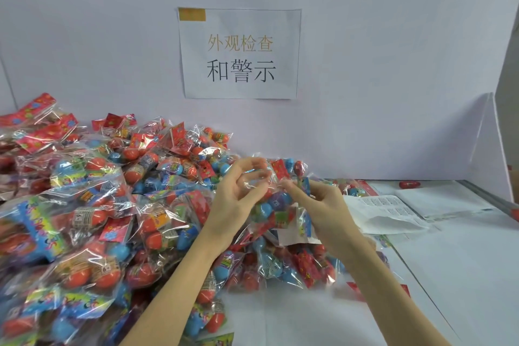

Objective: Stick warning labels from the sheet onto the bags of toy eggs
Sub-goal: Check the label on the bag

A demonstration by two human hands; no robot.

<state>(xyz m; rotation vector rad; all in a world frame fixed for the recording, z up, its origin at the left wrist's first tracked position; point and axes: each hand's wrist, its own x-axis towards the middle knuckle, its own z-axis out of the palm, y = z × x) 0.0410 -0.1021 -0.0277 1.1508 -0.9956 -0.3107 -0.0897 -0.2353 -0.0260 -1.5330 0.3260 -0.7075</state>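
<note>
A clear bag of red and blue toy eggs point(273, 206) is held up at the centre, between both hands. My left hand point(238, 191) grips its upper left part, fingers curled into the plastic. My right hand point(323, 205) pinches the bag's upper right side near its red header card. I cannot tell whether a label is under the fingers. The white label sheet point(390, 213) lies on the table just right of my right hand. A big heap of egg bags point(92, 205) fills the left half of the table.
A printed paper sign point(240, 53) is taped to the white wall behind. More white sheets point(449, 199) lie at the right. A loose red egg point(410, 184) sits by the back wall. A white partition point(505, 93) stands at the right edge.
</note>
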